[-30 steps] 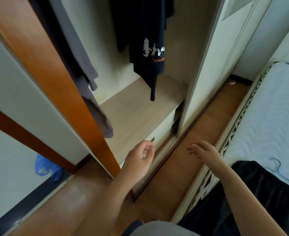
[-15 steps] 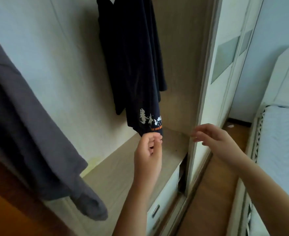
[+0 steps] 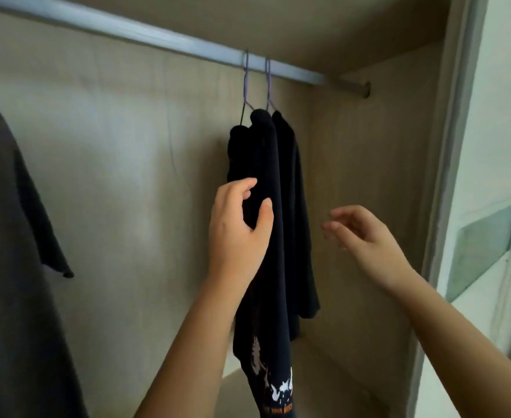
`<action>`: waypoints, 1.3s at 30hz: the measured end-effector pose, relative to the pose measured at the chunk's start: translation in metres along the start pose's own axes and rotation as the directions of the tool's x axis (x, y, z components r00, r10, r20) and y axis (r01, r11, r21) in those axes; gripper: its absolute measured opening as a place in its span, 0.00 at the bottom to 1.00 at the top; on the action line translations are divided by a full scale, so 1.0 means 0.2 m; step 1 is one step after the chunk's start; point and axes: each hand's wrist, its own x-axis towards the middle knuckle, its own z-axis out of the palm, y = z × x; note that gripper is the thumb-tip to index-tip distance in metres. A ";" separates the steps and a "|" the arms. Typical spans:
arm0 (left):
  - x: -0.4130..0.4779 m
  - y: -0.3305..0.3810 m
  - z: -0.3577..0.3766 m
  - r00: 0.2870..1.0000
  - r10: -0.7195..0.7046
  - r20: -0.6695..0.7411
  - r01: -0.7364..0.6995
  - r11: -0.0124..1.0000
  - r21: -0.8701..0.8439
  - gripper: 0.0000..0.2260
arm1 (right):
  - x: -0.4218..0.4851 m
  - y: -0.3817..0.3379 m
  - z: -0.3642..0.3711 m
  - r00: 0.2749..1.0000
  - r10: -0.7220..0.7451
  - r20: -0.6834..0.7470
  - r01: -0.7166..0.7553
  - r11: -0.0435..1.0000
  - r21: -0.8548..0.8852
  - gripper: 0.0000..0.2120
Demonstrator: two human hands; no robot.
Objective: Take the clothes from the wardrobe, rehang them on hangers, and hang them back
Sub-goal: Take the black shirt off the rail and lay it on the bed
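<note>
Two dark navy garments hang from thin purple wire hangers (image 3: 246, 82) on the silver wardrobe rail (image 3: 145, 31). The front navy garment (image 3: 266, 164) carries a white and orange print near its hem. My left hand (image 3: 239, 230) grips a fold of this garment at mid height, thumb on the right side. Behind it hangs the second navy garment (image 3: 293, 188). My right hand (image 3: 359, 233) hovers to the right of both, fingers spread, touching nothing.
A grey garment (image 3: 10, 267) hangs at the far left of the wardrobe. The wardrobe's side panel (image 3: 368, 206) and a sliding door frame (image 3: 450, 176) stand close on the right. A wooden shelf (image 3: 323, 372) lies below the clothes.
My view has risen from the floor to the rail. My left hand moved up from the hem and closed on the front navy garment. My right hand rose alongside, still spread.
</note>
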 end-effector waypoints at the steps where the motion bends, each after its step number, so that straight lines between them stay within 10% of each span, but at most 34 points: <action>1: 0.06 0.02 0.01 0.999 0.032 0.003 -0.032 0.999 0.023 0.17 | 0.08 -0.03 0.01 1.000 -0.031 0.002 0.031 0.999 0.025 0.05; 10: 0.37 0.08 0.18 0.983 0.171 0.062 -0.181 0.950 0.254 0.22 | 0.60 -0.22 0.08 0.991 -0.106 -0.079 0.119 0.975 0.190 0.13; 29: 0.39 -0.06 0.21 0.986 0.166 0.032 -0.169 0.976 0.139 0.17 | 1.03 -0.06 -0.03 0.996 0.088 0.001 -0.080 0.913 -0.399 0.13; 39: 0.39 -0.06 0.19 0.982 0.154 0.112 -0.172 0.971 0.167 0.18 | 1.06 -0.10 -0.04 0.975 0.010 -0.222 -0.047 0.986 -0.161 0.15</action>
